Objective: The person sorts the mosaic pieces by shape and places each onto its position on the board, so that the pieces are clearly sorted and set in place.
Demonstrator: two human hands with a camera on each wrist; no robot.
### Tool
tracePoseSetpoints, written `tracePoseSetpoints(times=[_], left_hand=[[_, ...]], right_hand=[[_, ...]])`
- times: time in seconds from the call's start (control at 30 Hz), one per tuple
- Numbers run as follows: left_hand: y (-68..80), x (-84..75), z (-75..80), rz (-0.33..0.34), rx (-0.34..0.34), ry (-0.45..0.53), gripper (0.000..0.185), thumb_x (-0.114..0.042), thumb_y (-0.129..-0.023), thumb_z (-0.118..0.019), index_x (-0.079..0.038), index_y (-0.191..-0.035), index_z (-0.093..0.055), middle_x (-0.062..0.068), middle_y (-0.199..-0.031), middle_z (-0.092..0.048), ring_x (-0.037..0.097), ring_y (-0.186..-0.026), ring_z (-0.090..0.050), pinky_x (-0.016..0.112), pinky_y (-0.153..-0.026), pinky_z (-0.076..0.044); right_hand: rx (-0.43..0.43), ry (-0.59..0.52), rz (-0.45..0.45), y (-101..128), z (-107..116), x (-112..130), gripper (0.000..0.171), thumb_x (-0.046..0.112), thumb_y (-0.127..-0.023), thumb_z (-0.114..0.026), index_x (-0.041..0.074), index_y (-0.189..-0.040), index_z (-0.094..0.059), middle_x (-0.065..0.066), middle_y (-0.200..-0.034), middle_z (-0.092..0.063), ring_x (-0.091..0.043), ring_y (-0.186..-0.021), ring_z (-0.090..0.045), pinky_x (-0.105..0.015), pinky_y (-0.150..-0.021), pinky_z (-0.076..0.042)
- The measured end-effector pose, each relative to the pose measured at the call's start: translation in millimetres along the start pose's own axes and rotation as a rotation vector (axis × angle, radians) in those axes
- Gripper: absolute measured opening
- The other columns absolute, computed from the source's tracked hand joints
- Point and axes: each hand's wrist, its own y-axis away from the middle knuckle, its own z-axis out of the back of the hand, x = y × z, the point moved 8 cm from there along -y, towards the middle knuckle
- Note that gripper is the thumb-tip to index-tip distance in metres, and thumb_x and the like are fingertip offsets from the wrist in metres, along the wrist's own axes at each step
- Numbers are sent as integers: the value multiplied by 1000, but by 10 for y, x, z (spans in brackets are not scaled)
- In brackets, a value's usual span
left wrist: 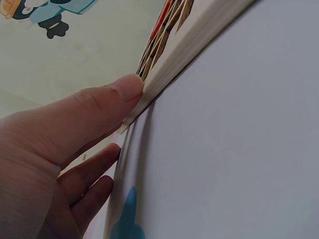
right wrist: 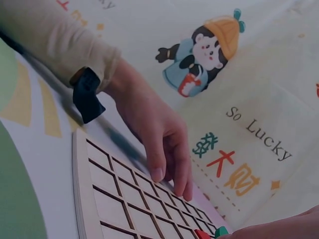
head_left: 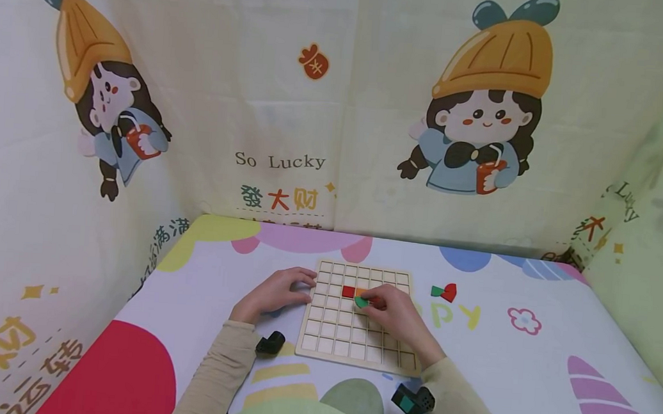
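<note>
A wooden grid board [head_left: 355, 364] lies on the table, with a red square piece [head_left: 348, 292] and a partly covered orange piece [head_left: 361, 292] in neighbouring cells. Just in front of the orange piece, my right hand [head_left: 396, 315] pinches a small green rounded piece [head_left: 361, 303] between thumb and fingers, over the grid. My left hand [head_left: 276, 295] is at the board's left edge. In the left wrist view its thumb [left wrist: 127, 88] touches the board's edge [left wrist: 179, 64], with the other fingers loosely bent below. Only fingers of the right hand show in the right wrist view.
Right of the board, a small green piece [head_left: 437, 292] and a red piece [head_left: 449, 293] lie together on the patterned tablecloth [head_left: 488, 365]. Printed cloth walls [head_left: 373, 107] stand behind and at both sides. Black wrist cameras [head_left: 413, 400] are worn on both wrists.
</note>
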Motion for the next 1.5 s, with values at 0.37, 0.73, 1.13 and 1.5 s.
tracePoseSetpoints(times=[0.37,0.73,1.13,1.5], left_hand=[[3,6,-3,-1,9,-8,31,-23,-81,-70,-12,-109,-66,-3,-130,-54,18,-127,-44,39,-107,-35],[-1,36,-21,26,17,-12,32,-25,-81,-71,-14,-111,-66,-6,-130,-53,16,-128,-42,37,-108,-35],[-4,40,-19,19,15,-16,31,-24,-81,-70,-15,-110,-66,-6,-131,-53,15,-128,-42,37,-108,-35],[0,30,-18,15,15,-20,32,-25,-81,-70,-14,-110,-66,-5,-130,-53,16,-128,-43,36,-108,-35]], right_hand=[[36,20,13,-72,-108,62,22,16,-79,-71,16,-101,-71,4,-92,-62,-9,-75,-52,-24,-68,-47],[30,-8,28,-76,-182,104,19,14,-80,-70,13,-100,-70,1,-95,-64,-6,-77,-58,-23,-70,-52],[20,12,29,-84,-248,99,20,16,-80,-71,12,-99,-70,1,-93,-62,-7,-74,-54,-23,-68,-49],[11,50,32,-114,-272,113,21,16,-79,-71,12,-99,-71,2,-87,-59,-6,-72,-52,-21,-66,-48]])
